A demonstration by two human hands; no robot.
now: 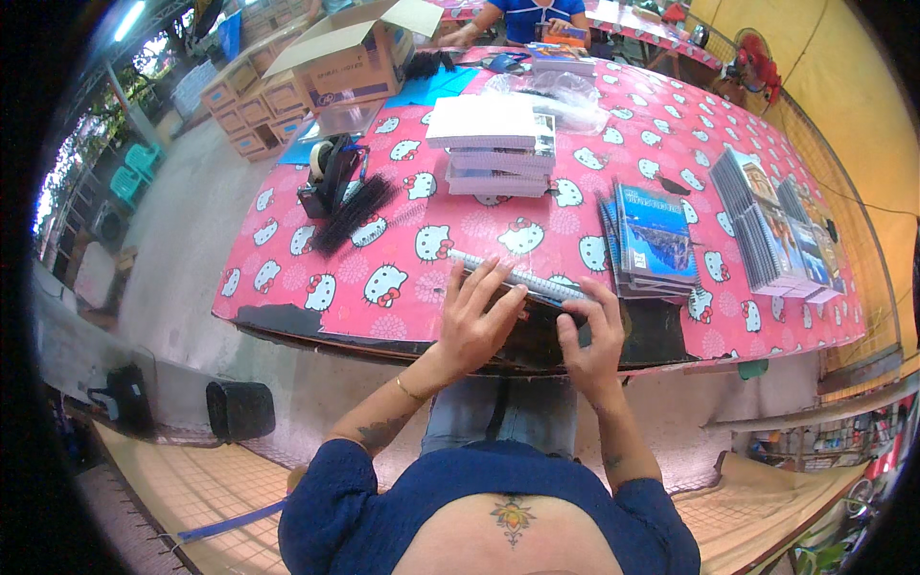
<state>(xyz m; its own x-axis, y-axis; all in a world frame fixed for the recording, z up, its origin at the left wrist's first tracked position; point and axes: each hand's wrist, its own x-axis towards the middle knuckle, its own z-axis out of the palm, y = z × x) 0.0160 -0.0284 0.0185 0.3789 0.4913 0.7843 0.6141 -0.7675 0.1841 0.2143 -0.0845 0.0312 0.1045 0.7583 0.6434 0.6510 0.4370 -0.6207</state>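
I can't make out the notebook's (539, 285) front cover or lower edge: the fingers and the shadow at the table edge hide them. At the top of my frame, a co-worker in blue (517, 21) is cut off. The left hand (473, 314) lies with fingers nearly straight over the spiral binding; the right hand (596, 337) curls at its right end, thumb apart from fingers. I can't tell whether either grips. The notebook sits mid-frame, binding upward, long axis sloping down rightward.

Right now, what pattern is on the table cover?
Pink table cover with white cat faces, clearest in the head view.
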